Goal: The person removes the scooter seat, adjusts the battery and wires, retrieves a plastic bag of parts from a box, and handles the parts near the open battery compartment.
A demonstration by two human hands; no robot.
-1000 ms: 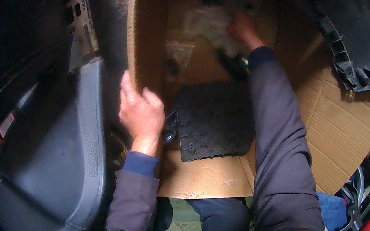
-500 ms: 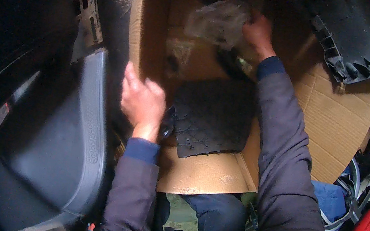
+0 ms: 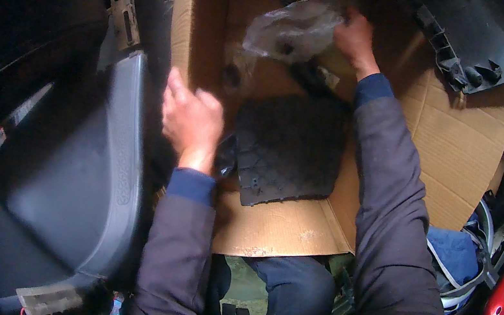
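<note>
A large open cardboard box (image 3: 273,234) stands in front of me. My left hand (image 3: 193,115) is closed over the top edge of its left wall. Deep inside the box, my right hand (image 3: 355,39) pinches the right end of a clear plastic bag (image 3: 297,27), which hangs off to its left. Below the bag lies a flat black plastic panel (image 3: 289,150) with a ribbed lower edge. A dark elongated part (image 3: 309,78) rests between the bag and the panel, partly in shadow. Another piece of clear plastic (image 3: 237,67) is near the left wall.
A grey door-like trim panel (image 3: 60,174) stands close on the left, beside a metal bracket (image 3: 123,8). Black plastic car parts (image 3: 480,45) overhang the box's right flap (image 3: 454,155). At the lower right are a blue cloth item (image 3: 455,256) and a red lamp-like part (image 3: 502,299).
The plastic bag has shifted slightly left and spread out more in my right hand. My left hand keeps its hold on the box wall. The whole view has tilted a little.
</note>
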